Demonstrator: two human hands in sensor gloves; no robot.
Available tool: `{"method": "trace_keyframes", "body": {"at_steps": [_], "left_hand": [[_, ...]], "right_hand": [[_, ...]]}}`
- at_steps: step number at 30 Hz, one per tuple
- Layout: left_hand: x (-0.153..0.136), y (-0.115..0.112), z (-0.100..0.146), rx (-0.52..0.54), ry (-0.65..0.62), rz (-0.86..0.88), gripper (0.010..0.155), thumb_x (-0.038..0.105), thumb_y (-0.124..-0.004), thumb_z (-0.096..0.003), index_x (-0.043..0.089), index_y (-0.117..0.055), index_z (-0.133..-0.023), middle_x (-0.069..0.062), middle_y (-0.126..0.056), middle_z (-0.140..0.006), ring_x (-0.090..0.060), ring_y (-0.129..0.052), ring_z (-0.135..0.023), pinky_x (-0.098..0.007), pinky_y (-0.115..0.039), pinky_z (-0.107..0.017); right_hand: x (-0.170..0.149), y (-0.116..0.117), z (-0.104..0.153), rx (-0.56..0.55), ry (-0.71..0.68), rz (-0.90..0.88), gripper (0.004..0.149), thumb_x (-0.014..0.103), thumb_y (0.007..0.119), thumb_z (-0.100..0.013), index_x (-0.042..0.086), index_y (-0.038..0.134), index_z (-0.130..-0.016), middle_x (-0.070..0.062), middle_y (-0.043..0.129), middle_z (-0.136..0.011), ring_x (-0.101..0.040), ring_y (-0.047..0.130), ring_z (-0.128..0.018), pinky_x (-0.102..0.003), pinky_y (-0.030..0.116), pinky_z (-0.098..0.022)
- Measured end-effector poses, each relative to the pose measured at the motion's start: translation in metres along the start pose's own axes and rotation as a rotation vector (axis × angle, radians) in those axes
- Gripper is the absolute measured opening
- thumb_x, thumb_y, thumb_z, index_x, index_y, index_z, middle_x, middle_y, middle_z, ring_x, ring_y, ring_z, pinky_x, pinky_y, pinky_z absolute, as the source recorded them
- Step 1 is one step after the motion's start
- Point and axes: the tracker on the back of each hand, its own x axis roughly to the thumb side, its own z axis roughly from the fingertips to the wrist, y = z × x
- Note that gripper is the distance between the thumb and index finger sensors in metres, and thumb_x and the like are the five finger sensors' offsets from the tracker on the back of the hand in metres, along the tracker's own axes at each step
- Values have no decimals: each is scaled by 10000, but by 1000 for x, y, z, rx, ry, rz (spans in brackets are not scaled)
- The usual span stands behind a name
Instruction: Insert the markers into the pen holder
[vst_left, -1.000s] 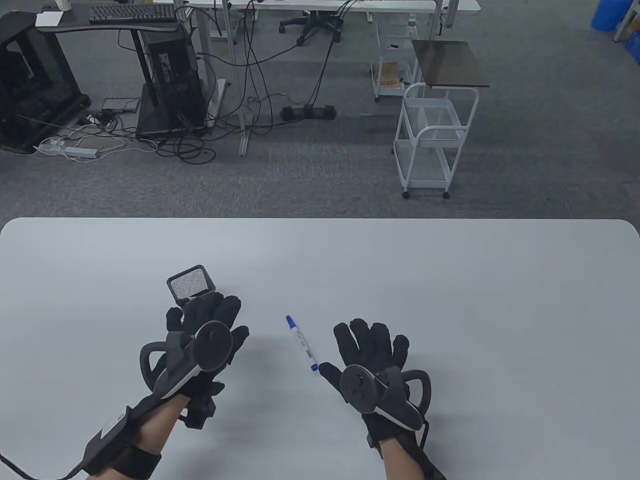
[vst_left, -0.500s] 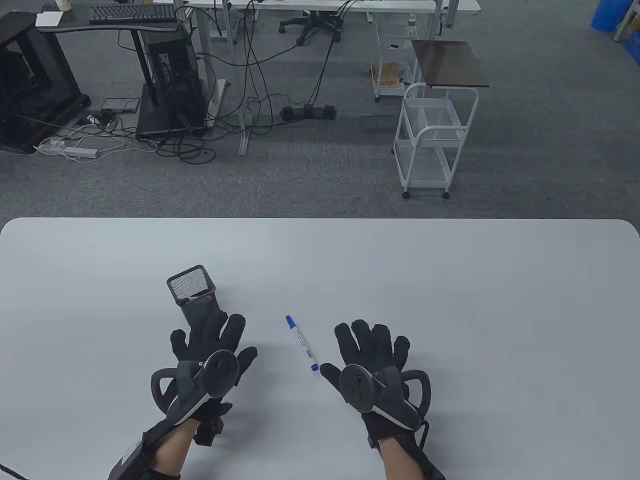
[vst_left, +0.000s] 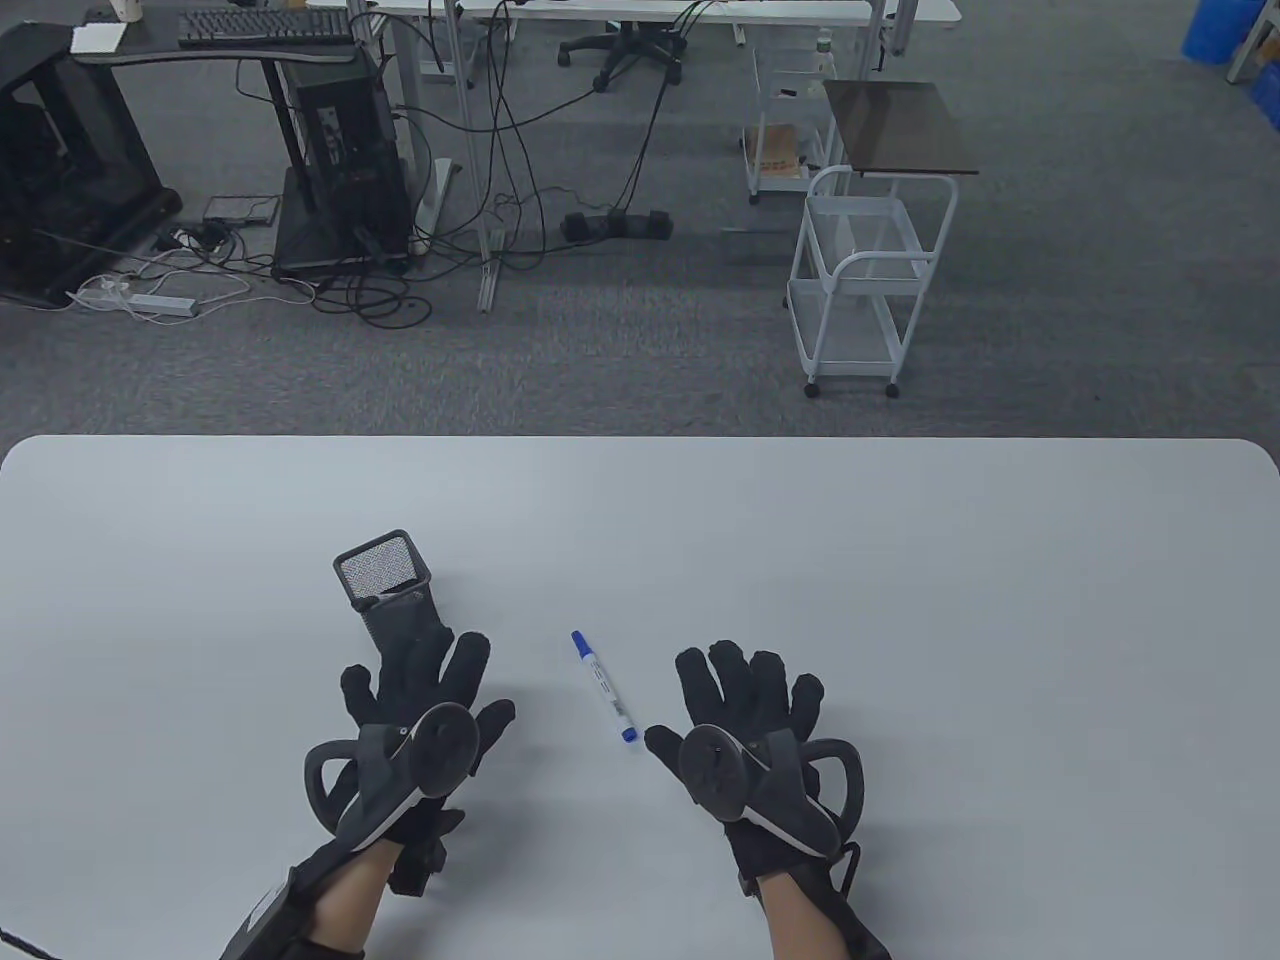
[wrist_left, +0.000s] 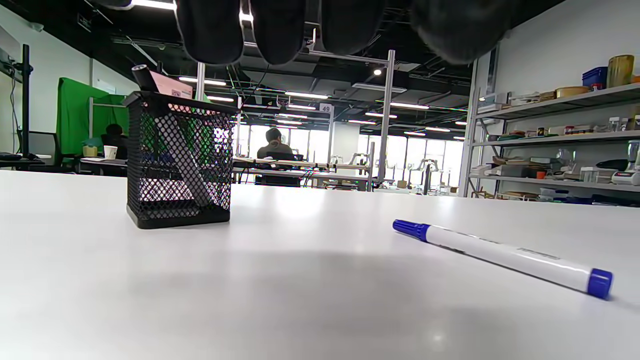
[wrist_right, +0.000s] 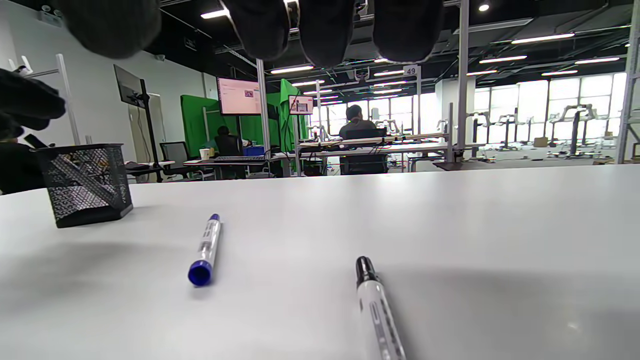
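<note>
A black mesh pen holder (vst_left: 383, 578) stands on the white table (vst_left: 900, 600), with a dark marker (wrist_left: 144, 78) leaning inside it. My left hand (vst_left: 425, 690) hovers open and empty just in front of the holder, fingers spread and partly covering its near side. A blue-capped white marker (vst_left: 603, 688) lies between the hands; it also shows in the left wrist view (wrist_left: 500, 255). My right hand (vst_left: 745, 700) is open, palm down, to the right of it. A black-capped marker (wrist_right: 376, 302) lies under the right hand, hidden in the table view.
The table's far edge (vst_left: 640, 438) runs beyond the holder. A white wire cart (vst_left: 868, 280) and desks stand on the floor past it. Bare tabletop stretches to the right of my right hand.
My left hand drew back from the holder toward the near edge, uncovering more of it, then stayed still. The right hand and the blue marker have barely moved.
</note>
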Motion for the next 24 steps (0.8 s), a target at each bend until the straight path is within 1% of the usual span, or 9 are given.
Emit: {"method": "trace_keyframes", "body": {"at_steps": [2, 4, 8, 12, 13, 14, 15, 19, 24], "left_hand": [[0, 2, 1, 5, -3, 3, 717, 643, -647, -547, 383, -464, -1190, -24, -442, -1298, -449, -490, -1227, -762, -349, -809], [0, 4, 2, 13, -8, 12, 715, 642, -648, -547, 385, -465, -1189, -24, -444, -1298, -449, -493, -1227, -763, -349, -808], [0, 8, 3, 26, -9, 19, 714, 641, -648, -547, 383, -471, -1188, -30, -444, -1298, -449, -493, -1226, -763, -348, -809], [-1, 10, 5, 28, -13, 43, 715, 640, -646, -549, 388, -456, -1190, -56, -441, -1297, -452, -491, -1226, -761, -350, -809], [-1, 10, 5, 26, -15, 45, 712, 640, -646, -549, 390, -459, -1189, -28, -440, -1298, -452, -492, -1225, -761, -349, -809], [-1, 11, 6, 25, -15, 45, 713, 641, -645, -549, 391, -456, -1190, -28, -440, -1298, -453, -491, -1225, -761, -349, -809], [-1, 11, 6, 30, -17, 46, 713, 640, -646, -549, 388, -458, -1190, -58, -442, -1297, -455, -491, -1225, -763, -349, -808], [0, 13, 8, 32, -25, 48, 710, 641, -646, -549, 390, -465, -1189, -29, -443, -1298, -454, -489, -1226, -762, -348, -809], [2, 13, 8, 28, -35, 51, 710, 641, -646, -549, 393, -461, -1189, -30, -442, -1299, -456, -489, -1226, -762, -347, -808]], "right_hand": [[-1, 1, -1, 21, 25, 27, 794, 624, 610, -580, 138, 481, -1194, -227, 482, -1242, -604, 546, -1086, -785, 349, -679], [-1, 1, -1, 77, 59, 103, 799, 625, 615, -580, 127, 484, -1190, -227, 487, -1234, -595, 576, -1072, -777, 369, -684], [-2, 4, 1, 155, 116, 214, 791, 617, 642, -572, 97, 556, -1162, -237, 575, -1185, -581, 659, -1027, -768, 411, -681], [-5, 18, 2, 274, 183, 285, 857, 616, 659, -567, 21, 510, -1166, -274, 588, -1161, -578, 703, -996, -765, 445, -674], [-6, 22, 2, 315, 198, 298, 857, 614, 659, -569, 14, 513, -1163, -281, 594, -1153, -576, 717, -983, -761, 457, -672], [-7, 25, 2, 348, 207, 305, 856, 612, 659, -571, 12, 511, -1163, -287, 593, -1150, -571, 724, -978, -759, 462, -670], [-8, 29, 2, 379, 233, 316, 850, 607, 664, -574, 4, 523, -1156, -292, 608, -1136, -565, 742, -961, -757, 471, -666], [-10, 41, 2, 439, 279, 323, 805, 584, 689, -578, 0, 582, -1122, -288, 693, -1059, -507, 827, -887, -735, 528, -645], [-14, 60, 3, 533, 345, 290, 810, 563, 703, -585, -45, 577, -1104, -240, 786, -956, -423, 918, -777, -718, 573, -619]]}}
